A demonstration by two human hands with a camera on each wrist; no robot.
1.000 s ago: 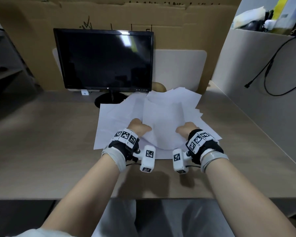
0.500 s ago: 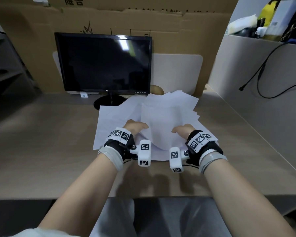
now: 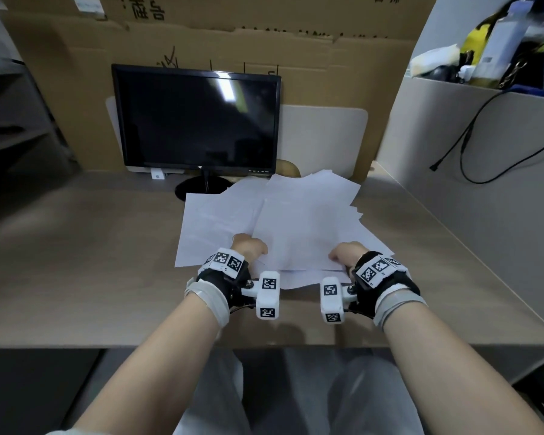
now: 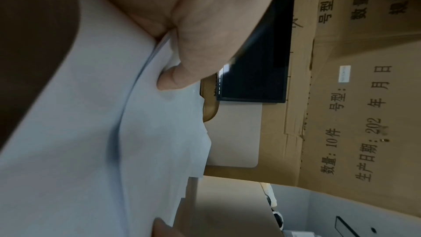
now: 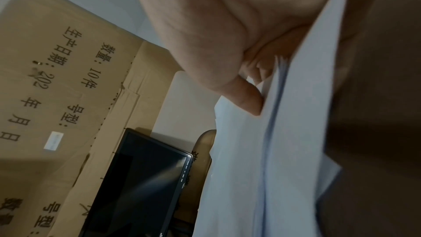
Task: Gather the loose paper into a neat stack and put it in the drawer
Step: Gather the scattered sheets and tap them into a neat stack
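Several loose white sheets of paper (image 3: 299, 221) lie fanned out and overlapping on the wooden desk (image 3: 76, 262), in front of the monitor. My left hand (image 3: 249, 247) grips the near left edge of the upper sheets. The left wrist view shows its thumb (image 4: 173, 77) pressing on top of the paper (image 4: 157, 132). My right hand (image 3: 346, 253) grips the near right edge, thumb (image 5: 247, 96) on top of a thin bundle of sheets (image 5: 239, 168). The lowest sheets rest flat on the desk. No drawer is in view.
A dark monitor (image 3: 198, 120) on a round foot stands behind the paper, with a white board (image 3: 324, 136) and cardboard (image 3: 327, 67) behind it. A grey partition (image 3: 453, 221) with a hanging black cable (image 3: 471, 146) borders the right. Dark shelves (image 3: 10, 127) stand left.
The head view has tilted upward a little. Both hands keep their hold on the sheets, and the upper sheets now lie flatter than a second ago.
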